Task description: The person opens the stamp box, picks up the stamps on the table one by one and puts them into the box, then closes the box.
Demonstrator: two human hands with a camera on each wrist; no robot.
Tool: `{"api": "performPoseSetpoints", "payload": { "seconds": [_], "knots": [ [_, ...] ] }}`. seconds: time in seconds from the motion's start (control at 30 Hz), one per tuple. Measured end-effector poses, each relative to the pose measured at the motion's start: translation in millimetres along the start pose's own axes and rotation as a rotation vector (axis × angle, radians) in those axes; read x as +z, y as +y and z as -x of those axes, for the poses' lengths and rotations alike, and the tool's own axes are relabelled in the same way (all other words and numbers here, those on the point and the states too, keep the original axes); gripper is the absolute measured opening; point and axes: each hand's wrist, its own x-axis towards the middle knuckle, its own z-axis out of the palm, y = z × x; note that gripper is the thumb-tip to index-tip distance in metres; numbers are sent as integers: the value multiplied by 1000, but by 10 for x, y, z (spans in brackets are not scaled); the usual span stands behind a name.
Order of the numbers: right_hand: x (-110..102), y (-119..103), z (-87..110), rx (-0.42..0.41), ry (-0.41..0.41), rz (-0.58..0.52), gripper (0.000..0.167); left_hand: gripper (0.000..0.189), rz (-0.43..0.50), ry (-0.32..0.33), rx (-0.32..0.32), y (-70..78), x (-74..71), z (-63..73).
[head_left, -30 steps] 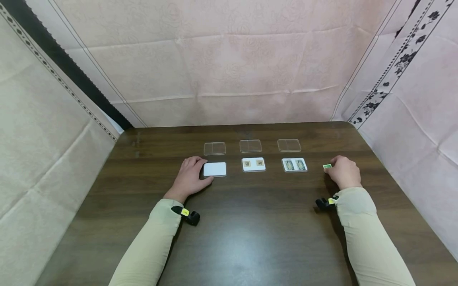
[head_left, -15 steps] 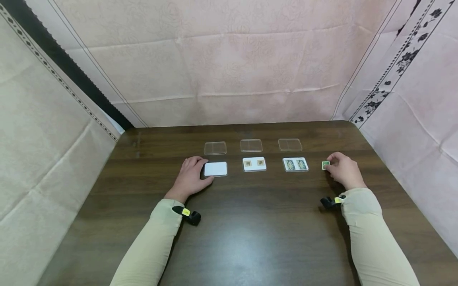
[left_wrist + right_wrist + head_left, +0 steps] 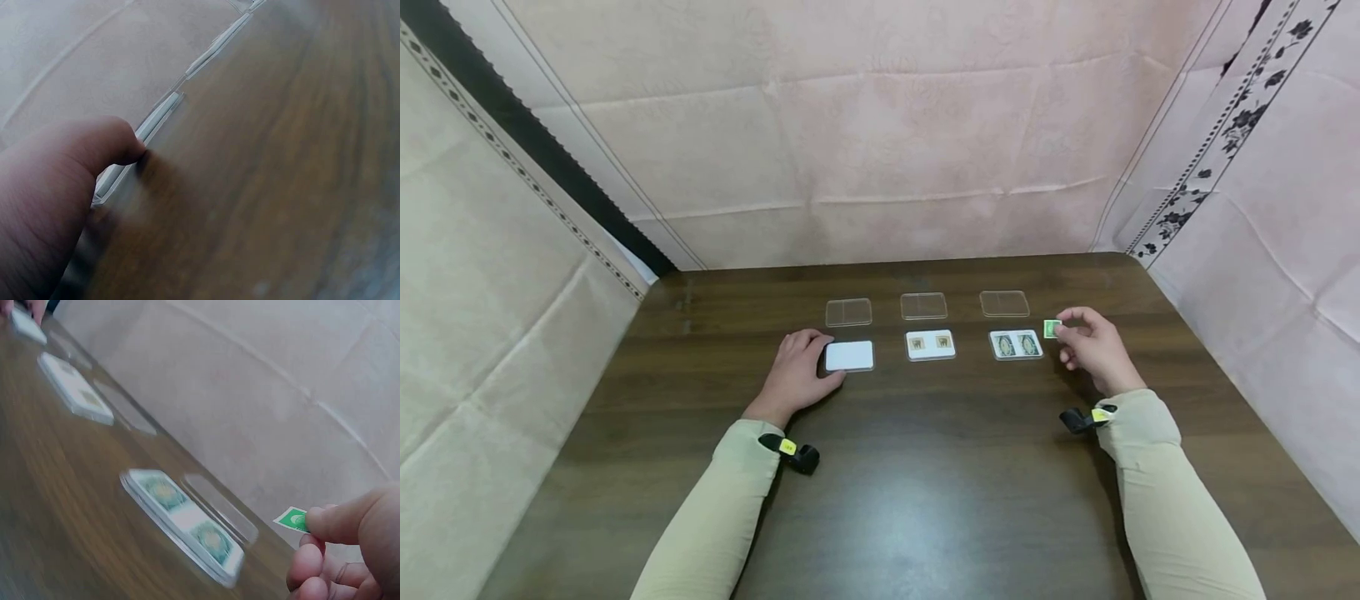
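Note:
A small green stamp (image 3: 1050,328) with a pale border is pinched between the thumb and forefinger of my right hand (image 3: 1099,350). It is held just above and to the right of a clear case (image 3: 182,520) whose white insert carries two green, oval-patterned stamps. My left hand (image 3: 795,375) grips the left end of another clear case (image 3: 850,356) with a plain white insert. In the left wrist view, the thumb (image 3: 119,144) presses on that case's near edge. Between them lies a third case (image 3: 931,344) with two small brownish stamps on white.
Behind the cases lie three clear plastic lids, the left one (image 3: 848,312), the middle one (image 3: 923,306) and the right one (image 3: 1004,303). All rest on a brown wooden table (image 3: 895,467). Pale cloth (image 3: 880,167) hangs beyond its far edge and along both sides.
My right hand has lifted the green stamp and brought it left and away from me, beside the right case. The left hand stays on its case.

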Motion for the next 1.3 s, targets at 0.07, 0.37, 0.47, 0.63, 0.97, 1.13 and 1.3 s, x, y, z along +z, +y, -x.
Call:
{"api": "performPoseSetpoints", "payload": {
  "seconds": [0.07, 0.37, 0.47, 0.63, 0.97, 1.13, 1.3],
  "knots": [
    [83, -34, -17, 6, 0, -46, 30, 65, 1, 6, 6, -3, 0, -1],
    [512, -223, -82, -30, -12, -107, 34, 64, 10, -9, -3, 3, -10, -7],
    [656, -289, -99, -14, -27, -117, 35, 65, 10, -11, -4, 7, -16, -11],
    [893, -383, -119, 5, -45, -145, 32, 64, 11, -12, -3, 10, -19, -14],
    [1399, -551, -102, -8, -94, -136, 24, 61, 16, -14, -9, 12, -14, -10],
    [1652, -618, -85, -5, -118, -126, 20, 60, 31, -25, -14, -6, -7, -20],
    [1914, -686, -73, -12, -130, -112, 17, 60, 49, -36, -17, -23, -29, -16]
  ]
}}
